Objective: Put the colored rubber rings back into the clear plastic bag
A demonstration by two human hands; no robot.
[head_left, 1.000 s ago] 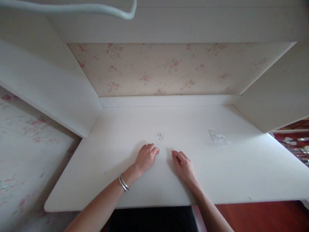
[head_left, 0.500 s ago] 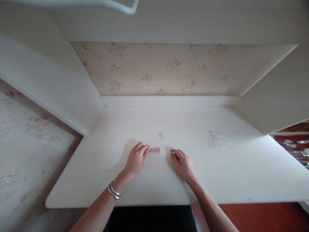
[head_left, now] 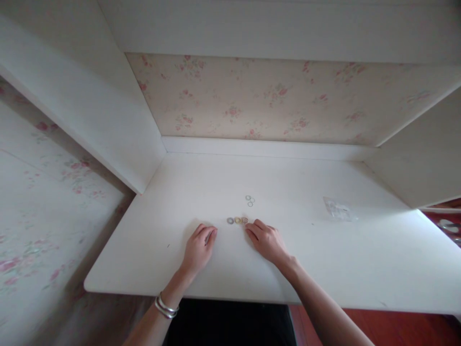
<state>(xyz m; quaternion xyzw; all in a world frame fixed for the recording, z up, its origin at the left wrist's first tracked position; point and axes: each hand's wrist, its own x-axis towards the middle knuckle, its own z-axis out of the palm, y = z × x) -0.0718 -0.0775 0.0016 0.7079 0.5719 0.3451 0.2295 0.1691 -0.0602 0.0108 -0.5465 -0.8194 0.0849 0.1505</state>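
White matte desk top (head_left: 324,269) fills most of the view, set in an alcove with white side panels and floral pink-on-cream wallpaper (head_left: 252,96) at the back. Red-brown floor (head_left: 396,327) shows below the desk's front edge at right. Small clear plastic bag (head_left: 338,210) lies flat on the desk, well apart to the right of both hands. Left hand (head_left: 198,247) rests palm-down on the desk, fingers loosely curled, holding nothing; two silver bangles (head_left: 165,306) on that wrist. Right hand (head_left: 267,240) is also palm-down, relaxed, fingertips touching or just beside the rightmost of a row of three small rings (head_left: 237,220), metal, gold and grey tones; can't tell if it pinches that one. The row lies between the hands, slightly beyond them. Cluster of three thin pale wire rings (head_left: 249,200) sits just past the row, untouched.
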